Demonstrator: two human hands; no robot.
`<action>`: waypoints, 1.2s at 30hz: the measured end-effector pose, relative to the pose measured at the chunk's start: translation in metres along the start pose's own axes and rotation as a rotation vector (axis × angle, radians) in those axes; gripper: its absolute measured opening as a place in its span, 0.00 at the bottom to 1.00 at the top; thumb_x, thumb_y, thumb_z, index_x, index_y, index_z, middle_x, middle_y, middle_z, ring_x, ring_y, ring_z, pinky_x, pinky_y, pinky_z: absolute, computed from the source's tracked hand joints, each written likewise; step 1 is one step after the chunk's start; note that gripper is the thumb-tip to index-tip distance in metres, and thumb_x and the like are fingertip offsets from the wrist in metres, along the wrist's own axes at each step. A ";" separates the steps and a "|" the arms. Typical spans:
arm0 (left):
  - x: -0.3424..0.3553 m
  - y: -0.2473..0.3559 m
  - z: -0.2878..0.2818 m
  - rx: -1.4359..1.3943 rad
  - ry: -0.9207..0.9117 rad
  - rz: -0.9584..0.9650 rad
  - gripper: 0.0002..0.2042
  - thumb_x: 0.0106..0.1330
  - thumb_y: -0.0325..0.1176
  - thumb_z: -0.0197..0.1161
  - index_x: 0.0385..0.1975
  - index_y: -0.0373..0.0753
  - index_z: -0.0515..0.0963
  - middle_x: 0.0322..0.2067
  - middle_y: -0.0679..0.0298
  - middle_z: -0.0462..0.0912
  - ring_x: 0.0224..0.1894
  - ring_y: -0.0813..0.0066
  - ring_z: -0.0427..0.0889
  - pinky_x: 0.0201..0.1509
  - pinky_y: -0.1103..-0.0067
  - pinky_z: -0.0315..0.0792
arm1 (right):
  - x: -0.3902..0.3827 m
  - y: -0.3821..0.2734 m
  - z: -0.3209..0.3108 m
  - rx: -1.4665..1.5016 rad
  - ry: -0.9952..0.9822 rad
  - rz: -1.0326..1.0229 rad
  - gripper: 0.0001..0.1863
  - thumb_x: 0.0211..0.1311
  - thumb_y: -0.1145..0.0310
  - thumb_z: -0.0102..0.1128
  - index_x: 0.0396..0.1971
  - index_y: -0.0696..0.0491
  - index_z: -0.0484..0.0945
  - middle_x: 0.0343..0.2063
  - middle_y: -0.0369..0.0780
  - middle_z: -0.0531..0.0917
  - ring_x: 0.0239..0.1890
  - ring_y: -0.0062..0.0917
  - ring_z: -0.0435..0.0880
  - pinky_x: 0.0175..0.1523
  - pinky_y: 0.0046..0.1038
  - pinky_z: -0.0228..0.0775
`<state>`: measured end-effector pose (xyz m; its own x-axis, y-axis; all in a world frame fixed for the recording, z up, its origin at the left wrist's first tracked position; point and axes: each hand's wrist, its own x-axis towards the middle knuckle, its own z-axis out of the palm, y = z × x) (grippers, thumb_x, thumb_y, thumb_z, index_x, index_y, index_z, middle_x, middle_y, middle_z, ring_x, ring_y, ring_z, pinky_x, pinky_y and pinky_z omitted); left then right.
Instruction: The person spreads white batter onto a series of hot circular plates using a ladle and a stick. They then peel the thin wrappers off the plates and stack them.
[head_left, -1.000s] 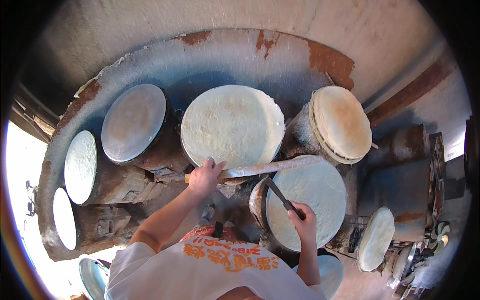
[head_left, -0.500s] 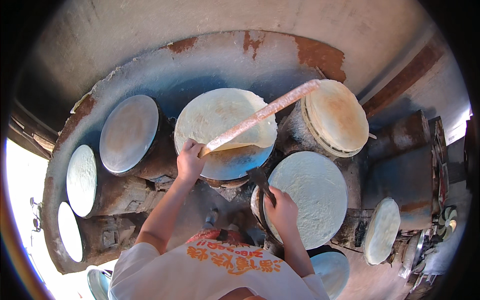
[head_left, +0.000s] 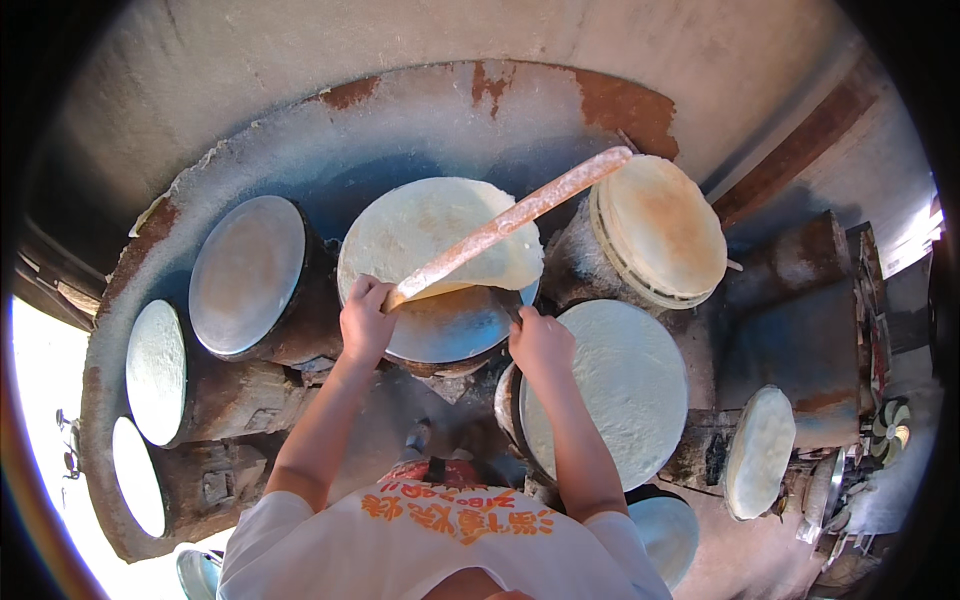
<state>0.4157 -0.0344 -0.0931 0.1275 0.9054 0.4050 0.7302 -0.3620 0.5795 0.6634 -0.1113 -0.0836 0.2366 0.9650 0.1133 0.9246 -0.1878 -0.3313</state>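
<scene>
My left hand (head_left: 366,318) is closed on the near end of a long, flour-dusted wooden stick (head_left: 510,222). The stick slants up to the right over a large, thin pale flatbread (head_left: 420,225) on the middle griddle (head_left: 445,335). The flatbread's near edge is lifted and folded, baring the griddle's near part. In my right hand (head_left: 543,347) is a dark scraper (head_left: 508,300), its blade at the flatbread's near right edge. Whether the left fingers also pinch the flatbread cannot be made out.
A stack of browned flatbreads (head_left: 660,225) rests on a round stand at the far right. Near my right forearm, a griddle carries a pale flatbread (head_left: 610,390). Left of the middle stands a griddle with a bare-looking top (head_left: 248,272). A curved, flour-dusted wall (head_left: 330,120) runs behind.
My right hand has moved up and forward with the scraper, from above the right griddle to the middle flatbread's near edge. The left hand still holds the stick in nearly the same pose.
</scene>
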 end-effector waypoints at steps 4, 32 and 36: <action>0.003 -0.005 -0.004 -0.047 0.084 0.022 0.12 0.45 0.23 0.67 0.32 0.33 0.79 0.31 0.58 0.74 0.34 0.61 0.76 0.38 0.73 0.71 | 0.030 0.001 0.004 0.011 0.037 -0.021 0.10 0.54 0.62 0.59 0.32 0.52 0.77 0.24 0.46 0.81 0.29 0.42 0.82 0.35 0.41 0.74; 0.162 0.009 -0.076 0.056 0.144 0.291 0.11 0.49 0.26 0.63 0.35 0.39 0.80 0.35 0.62 0.75 0.37 0.64 0.79 0.40 0.73 0.74 | 0.043 -0.068 0.065 0.550 0.043 -0.308 0.17 0.54 0.61 0.61 0.43 0.52 0.76 0.35 0.48 0.82 0.36 0.42 0.82 0.40 0.39 0.75; 0.207 0.023 -0.076 0.144 0.083 0.450 0.10 0.51 0.29 0.64 0.35 0.40 0.80 0.36 0.64 0.75 0.37 0.63 0.79 0.39 0.73 0.74 | 0.038 -0.024 0.024 0.715 0.175 0.005 0.18 0.53 0.60 0.64 0.40 0.56 0.77 0.25 0.49 0.81 0.30 0.45 0.81 0.36 0.36 0.73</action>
<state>0.4082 0.1278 0.0577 0.4026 0.6434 0.6511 0.7014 -0.6739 0.2322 0.6429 -0.0660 -0.0942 0.3398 0.9099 0.2381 0.5173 0.0306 -0.8552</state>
